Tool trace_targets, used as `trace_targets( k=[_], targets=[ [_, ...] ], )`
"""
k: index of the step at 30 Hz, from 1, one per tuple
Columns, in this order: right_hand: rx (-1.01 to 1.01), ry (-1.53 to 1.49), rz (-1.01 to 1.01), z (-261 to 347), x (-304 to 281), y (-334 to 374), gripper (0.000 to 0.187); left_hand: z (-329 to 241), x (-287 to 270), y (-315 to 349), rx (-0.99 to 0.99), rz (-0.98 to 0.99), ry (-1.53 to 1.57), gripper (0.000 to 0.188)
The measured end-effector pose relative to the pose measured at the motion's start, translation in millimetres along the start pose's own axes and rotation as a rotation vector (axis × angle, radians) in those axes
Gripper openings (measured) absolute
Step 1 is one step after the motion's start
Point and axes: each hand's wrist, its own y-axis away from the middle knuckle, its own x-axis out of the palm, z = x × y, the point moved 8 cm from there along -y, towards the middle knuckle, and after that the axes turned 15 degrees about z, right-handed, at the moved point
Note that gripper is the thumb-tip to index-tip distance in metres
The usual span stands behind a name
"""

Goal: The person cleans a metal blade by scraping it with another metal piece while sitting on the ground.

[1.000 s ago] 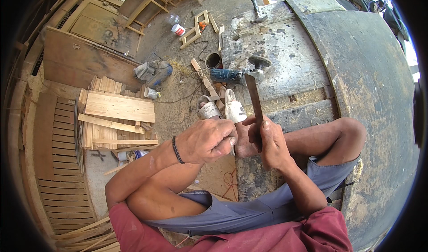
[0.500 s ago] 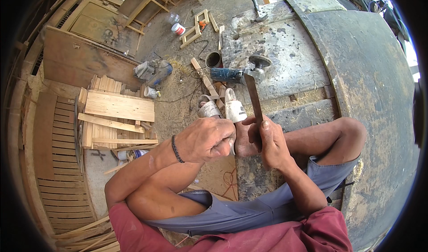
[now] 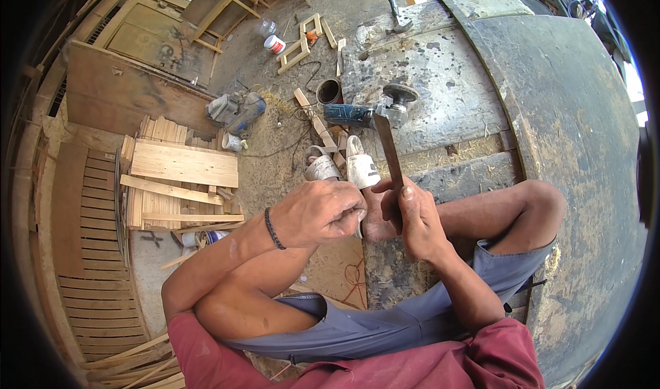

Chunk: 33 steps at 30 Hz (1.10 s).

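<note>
Frame center: left hand [image 3: 322, 213] curls into a fist beside the right, what it grips is hidden. Right hand [image 3: 411, 217] is clamped around the lower end of a thin dark flat strip [image 3: 387, 149], slanting up toward an angle grinder [image 3: 368, 112] lying on the stained slab [image 3: 454, 93]; the strip's bottom end is covered by fingers. Slab edge drops left to littered ground; bare slab lies upper right.

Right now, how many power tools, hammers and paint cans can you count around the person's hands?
Angle grinder: 1
Claw hammer: 1
Small white can: 1
Dark round can: 1
Total: 4
The right hand holds a narrow flat strip; it is not counted.
</note>
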Motion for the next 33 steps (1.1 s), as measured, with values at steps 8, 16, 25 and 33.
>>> trace_targets(
  k=[8, 16, 25, 33],
  targets=[
    [-0.009, 0.005, 0.002, 1.9, -0.2, 0.0, 0.056, -2.0, -4.5, -2.6, 0.011, -0.030, 0.047, 0.014],
    [-0.008, 0.009, -0.002, 1.9, -0.9, -0.3, 0.056, -4.1, -4.4, -2.9, -0.001, 0.009, 0.035, 0.012],
    [0.000, 0.009, -0.005, 0.4, -1.1, 0.3, 0.055, -6.7, -5.1, -3.5, -0.008, -0.004, 0.028, 0.011],
    [-0.003, 0.020, 0.003, 0.9, -1.3, 0.1, 0.056, -4.7, -2.7, -4.0, -0.016, 0.014, 0.055, 0.014]
  ],
)
